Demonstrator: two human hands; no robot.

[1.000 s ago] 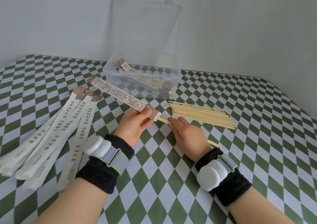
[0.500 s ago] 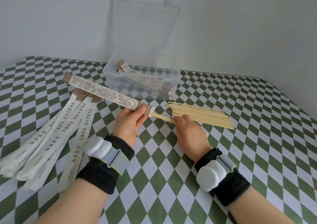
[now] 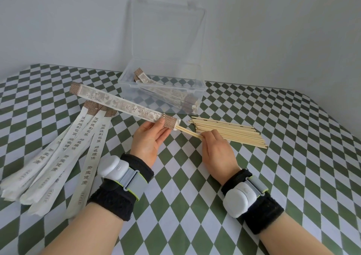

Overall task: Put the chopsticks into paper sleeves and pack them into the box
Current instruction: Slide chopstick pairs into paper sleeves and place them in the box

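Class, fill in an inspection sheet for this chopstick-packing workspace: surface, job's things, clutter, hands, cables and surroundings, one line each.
Surface: table under a green-and-white checked cloth.
Job's things: clear plastic box, lid up, holding filled sleeves; loose chopsticks piled right of centre; empty paper sleeves fanned out on the left; one patterned sleeve with a chopstick pair partly inside.
Clutter: nothing seen.
Hands: left hand holds the patterned sleeve near its open end; right hand pinches the chopstick pair; a white device sits on each wrist.
Cables: nothing seen.
Surroundings: plain pale wall behind the table.
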